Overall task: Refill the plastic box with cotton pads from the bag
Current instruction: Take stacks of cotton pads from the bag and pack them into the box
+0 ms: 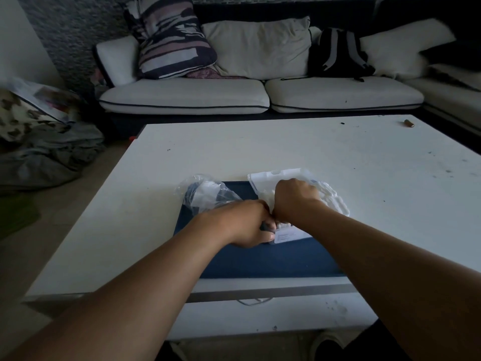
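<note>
Left hand [248, 224] curled, knuckles up, pressed against the right wrist, fingers folded round the near edge of something small and pale with a printed label; whether that is the box or the bag's end, cannot tell. Right hand [295, 195] just beyond and to the right of it, fingers bent and dug into the white, crinkled plastic bag of cotton pads [289, 179], gripping its contents.

Under both hands, wide white rectangular low table [260, 147], scuffed and speckled with dark marks. Far beyond the hands, long white-cushioned sofa with dark piping [182, 96]. On the table directly beneath the hands, flat dark blue rectangular mat [273, 259], reaching back toward the body. On the sofa, beyond and left of the left hand, striped black, white and mauve pillow [169, 37]; beyond the right hand, black backpack with grey straps [338, 52]. Just beyond and left of the left hand, clear crumpled plastic wrapping with white inside [205, 195], touching the forearm. Row of round white cotton pads [331, 198] spilling to the right of the right hand, still within the bag's film. Far beyond and right, near the table's corner, small brown cylindrical object [408, 123].
</note>
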`<state>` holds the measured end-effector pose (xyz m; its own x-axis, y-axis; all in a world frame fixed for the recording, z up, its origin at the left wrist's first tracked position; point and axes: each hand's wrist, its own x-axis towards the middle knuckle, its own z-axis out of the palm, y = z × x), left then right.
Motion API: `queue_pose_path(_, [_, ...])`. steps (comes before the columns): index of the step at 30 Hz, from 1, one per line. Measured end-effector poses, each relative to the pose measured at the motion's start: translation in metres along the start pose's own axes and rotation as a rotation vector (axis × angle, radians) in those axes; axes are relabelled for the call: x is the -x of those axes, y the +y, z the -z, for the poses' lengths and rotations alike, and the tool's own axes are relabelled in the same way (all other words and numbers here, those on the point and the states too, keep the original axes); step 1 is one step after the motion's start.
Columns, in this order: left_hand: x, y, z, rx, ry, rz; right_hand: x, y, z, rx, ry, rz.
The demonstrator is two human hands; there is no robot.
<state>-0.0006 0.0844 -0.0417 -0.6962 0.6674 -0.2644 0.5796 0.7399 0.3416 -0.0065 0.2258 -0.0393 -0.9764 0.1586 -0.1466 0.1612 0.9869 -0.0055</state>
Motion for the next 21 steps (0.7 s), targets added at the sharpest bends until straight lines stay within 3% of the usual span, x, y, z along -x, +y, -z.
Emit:
queue_pose_path(3, [0.002, 0.003, 0.001, -0.009, -0.006, -0.004, -0.002, 0.005, 0.003, -0.054, -0.095, 0.022])
queue_pose_path(6, [0.005, 0.005, 0.002, -0.026, -0.043, -0.002, -0.005, 0.024, 0.025, -0.431, -0.265, 0.06])
queue_pose_path(9, [0.005, 0.002, 0.003, -0.028, -0.07, 0.0, 0.002, 0.036, 0.046, -0.721, -0.106, 0.123])
queue_pose_path(13, [0.005, -0.001, 0.004, 0.012, 0.001, -0.014, 0.011, 0.02, 0.041, -0.438, -0.373, 0.225])
queue_pose_path(18, [0.008, 0.001, 0.003, 0.055, 0.032, -0.02, 0.006, 0.009, 0.023, -0.238, -0.674, 0.124])
queue_pose_path(21, [0.005, 0.003, 0.002, 0.038, 0.0, 0.038, 0.006, 0.001, 0.013, -0.102, -0.741, 0.109])
